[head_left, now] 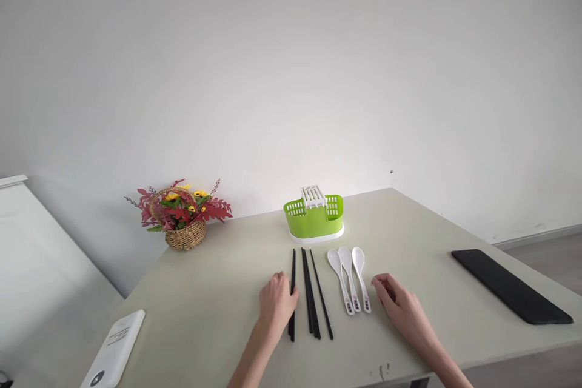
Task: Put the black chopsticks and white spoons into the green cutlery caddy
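Observation:
On the table lie black chopsticks in several loose groups. My left hand [277, 300] is closed around the leftmost black chopsticks [293, 267], its thumb at their right side; they still lie along the tabletop. More black chopsticks [310, 297] rest just to the right, one of them slanting apart. Three white spoons [348, 279] lie side by side, bowls pointing away from me and marked handles towards me. My right hand [400, 300] rests to the right of the spoons with curled fingers, apart from them and with nothing seen in it.
A green utensil holder [313, 222] with a white slatted top and white base stands behind the spoons. A wicker basket of flowers [185, 236] is at the back left. A white power bank-like object [116, 348] lies front left, a flat black slab [511, 286] at right.

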`<state>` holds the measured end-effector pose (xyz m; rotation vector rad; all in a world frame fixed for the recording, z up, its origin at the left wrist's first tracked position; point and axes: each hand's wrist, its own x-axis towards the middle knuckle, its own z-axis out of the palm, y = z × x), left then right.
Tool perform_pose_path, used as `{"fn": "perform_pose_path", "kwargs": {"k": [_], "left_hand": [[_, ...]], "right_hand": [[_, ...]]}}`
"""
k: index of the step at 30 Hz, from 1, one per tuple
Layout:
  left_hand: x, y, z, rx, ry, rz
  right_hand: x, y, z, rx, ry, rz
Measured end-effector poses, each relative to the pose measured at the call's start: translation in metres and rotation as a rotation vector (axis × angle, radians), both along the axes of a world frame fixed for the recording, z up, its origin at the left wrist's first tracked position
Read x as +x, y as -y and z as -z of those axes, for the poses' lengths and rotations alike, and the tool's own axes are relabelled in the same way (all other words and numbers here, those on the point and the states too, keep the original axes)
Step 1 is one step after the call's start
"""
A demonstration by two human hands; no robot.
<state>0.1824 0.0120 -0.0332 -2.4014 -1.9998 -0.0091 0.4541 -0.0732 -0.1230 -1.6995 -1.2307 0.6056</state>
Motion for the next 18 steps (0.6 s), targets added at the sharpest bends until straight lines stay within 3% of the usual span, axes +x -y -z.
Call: {"fn": "perform_pose_path", "kwargs": {"k": [7, 18], "left_hand": [[0.015, -0.028, -0.015, -0.025, -0.099, 0.029], [0.01, -0.038, -0.007, 0.027, -0.029, 0.062]], "right_hand": [[0.0, 0.002, -0.002, 0.006, 0.007, 0.009], [0.001, 0.0, 0.002, 0.021, 0.025, -0.009]]}}
